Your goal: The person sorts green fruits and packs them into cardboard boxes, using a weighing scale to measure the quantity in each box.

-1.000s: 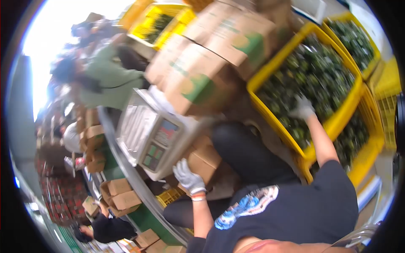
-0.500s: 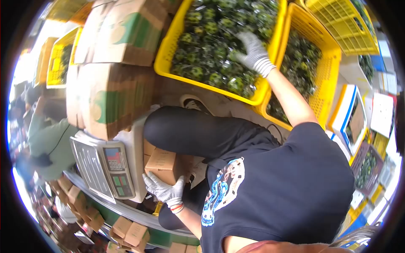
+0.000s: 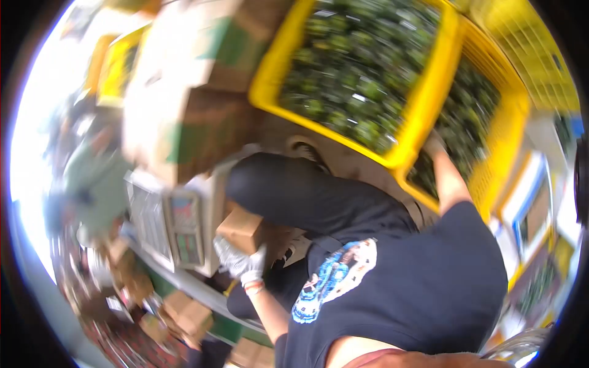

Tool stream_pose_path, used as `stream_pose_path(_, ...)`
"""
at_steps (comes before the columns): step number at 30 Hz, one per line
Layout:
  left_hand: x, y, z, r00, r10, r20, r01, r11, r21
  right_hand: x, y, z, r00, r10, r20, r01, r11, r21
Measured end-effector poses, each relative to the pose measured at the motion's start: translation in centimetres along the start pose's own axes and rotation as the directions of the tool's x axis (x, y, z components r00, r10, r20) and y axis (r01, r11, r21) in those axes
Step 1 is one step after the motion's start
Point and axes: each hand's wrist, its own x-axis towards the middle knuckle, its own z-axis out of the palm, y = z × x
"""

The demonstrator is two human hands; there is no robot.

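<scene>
My left hand (image 3: 238,260), in a striped grey-white glove, holds the near side of a small brown cardboard box (image 3: 240,229). Its fingers and thumb lie around the box's edge. My right hand (image 3: 434,145) reaches into the second yellow crate (image 3: 509,132), by the wall it shares with the first; blur and the crate hide its fingers. Green pieces (image 3: 469,110) with shiny glints, seemingly in clear wrapping, fill this crate. More of them (image 3: 350,76) fill the larger yellow crate (image 3: 331,130) beside it.
Large cardboard cartons (image 3: 208,132) are stacked at the upper left. Below them stands a scale (image 3: 184,227) with a keypad. A person in a pale green top (image 3: 92,178) is at the far left. Small boxes (image 3: 187,313) lie beyond the rail, and a yellow crate (image 3: 527,49) stands upper right.
My right hand has left the pieces in the larger crate and moved right and down into the second crate. My left hand stays on the box. The whole view has shifted and blurred.
</scene>
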Motion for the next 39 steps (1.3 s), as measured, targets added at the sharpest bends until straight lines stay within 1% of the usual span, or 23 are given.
stream_pose_path(1, 0.5, -0.2, -0.4, 0.998, -0.036, 0.057, 0.035, 0.999, 0.018, 2.4, 1.7, 1.6, 0.992, -0.111, 0.064, 0.108, 0.993, 0.055)
stream_pose_path(2, 1.4, 0.2, -1.7, 0.992, -0.084, 0.099, 0.081, 0.996, 0.041, 2.9, 1.3, 1.4, 0.981, -0.157, 0.117, 0.160, 0.987, -0.022)
stream_pose_path(5, 2.2, -2.5, -3.5, 0.975, -0.179, 0.130, 0.202, 0.961, -0.191, -0.4, -0.8, 0.9, 0.977, -0.139, 0.160, 0.180, 0.943, -0.281)
stream_pose_path(7, 2.3, -4.4, -5.4, 0.965, -0.260, -0.027, 0.224, 0.876, -0.428, -4.6, -1.6, -0.2, 0.988, -0.079, 0.132, 0.123, 0.920, -0.373)
stream_pose_path(8, 2.2, -4.9, -6.6, 0.956, -0.280, -0.087, 0.194, 0.826, -0.529, -8.3, -5.7, -2.5, 0.984, 0.104, 0.143, -0.048, 0.935, -0.351)
stream_pose_path(9, 2.2, -3.8, -8.6, 0.941, -0.335, -0.050, 0.186, 0.634, -0.751, -8.8, -4.1, -1.8, 0.992, 0.027, 0.127, 0.011, 0.957, -0.291)
stream_pose_path(10, 2.7, -2.9, -10.8, 0.939, -0.339, -0.060, 0.065, 0.347, -0.935, -10.0, -3.1, -2.2, 0.992, -0.050, 0.112, 0.073, 0.975, -0.211)
stream_pose_path(12, 2.2, -3.2, -13.0, 0.946, -0.317, 0.071, 0.036, -0.115, -0.993, -7.9, 3.1, -0.1, 0.968, -0.250, 0.025, 0.250, 0.944, -0.216)
stream_pose_path(13, 2.3, -3.2, -12.9, 0.957, -0.280, 0.080, -0.009, -0.303, -0.953, -7.4, 3.4, 0.1, 0.984, -0.138, 0.112, 0.158, 0.967, -0.199)
stream_pose_path(15, 3.2, -4.9, -7.2, 0.913, -0.388, 0.123, -0.045, -0.398, -0.916, -5.4, 3.3, 2.2, 0.982, -0.160, 0.104, 0.183, 0.943, -0.277)
stream_pose_path(16, 4.3, -2.9, -6.9, 0.907, -0.382, 0.176, -0.037, -0.490, -0.871, -5.0, 2.7, 2.7, 0.984, -0.164, 0.071, 0.177, 0.937, -0.301)
stream_pose_path(17, 5.7, -0.2, -7.6, 0.899, -0.375, 0.228, -0.033, -0.577, -0.816, -3.2, 2.6, 3.2, 0.983, -0.147, 0.108, 0.175, 0.924, -0.339)
stream_pose_path(18, 7.9, 4.0, -7.8, 0.908, -0.302, 0.289, -0.001, -0.693, -0.721, -1.4, 2.3, 3.6, 0.982, -0.126, 0.144, 0.172, 0.911, -0.374)
stream_pose_path(21, 13.4, 12.7, -5.7, 0.988, -0.046, 0.148, 0.104, -0.512, -0.853, -0.1, 2.2, 2.7, 0.984, -0.001, 0.179, 0.060, 0.945, -0.323)
stream_pose_path(22, 15.2, 16.1, -5.2, 0.965, 0.137, 0.225, 0.249, -0.752, -0.610, -0.1, 2.1, 2.0, 0.982, 0.049, 0.183, 0.005, 0.959, -0.284)
stream_pose_path(23, 16.2, 19.0, -5.0, 0.943, 0.208, 0.261, 0.321, -0.782, -0.534, -0.7, 2.1, 2.1, 0.992, 0.067, 0.112, -0.029, 0.950, -0.312)
stream_pose_path(25, 19.9, 24.5, 4.6, 0.949, 0.204, 0.240, 0.309, -0.747, -0.588, -2.0, 1.9, 0.8, 0.974, 0.028, 0.224, 0.010, 0.986, -0.165)
stream_pose_path(27, 18.3, 27.3, 4.9, 0.862, 0.426, 0.275, 0.496, -0.821, -0.283, 1.9, 6.2, 1.7, 0.967, -0.042, 0.249, 0.084, 0.984, -0.159)
stream_pose_path(28, 17.8, 28.1, 7.3, 0.856, 0.452, 0.250, 0.498, -0.850, -0.170, 0.9, 5.1, 1.7, 0.984, -0.019, 0.175, 0.055, 0.977, -0.208)
stream_pose_path(30, 16.0, 27.4, 9.1, 0.801, 0.516, 0.304, 0.564, -0.820, -0.093, -2.2, 2.2, 2.6, 0.999, 0.019, 0.026, -0.010, 0.956, -0.294)
stream_pose_path(33, 15.7, 27.6, 10.3, 0.735, 0.598, 0.320, 0.659, -0.741, -0.130, -2.6, 0.8, 2.8, 0.998, -0.034, 0.057, 0.049, 0.957, -0.287)
stream_pose_path(36, 15.9, 26.7, 9.4, 0.737, 0.599, 0.313, 0.668, -0.716, -0.204, -2.1, 0.5, 2.6, 0.995, -0.037, 0.096, 0.059, 0.971, -0.233)
stream_pose_path(39, 16.0, 27.0, 10.1, 0.731, 0.611, 0.304, 0.674, -0.713, -0.190, -1.9, 0.8, 2.2, 0.991, -0.031, 0.129, 0.050, 0.988, -0.146)
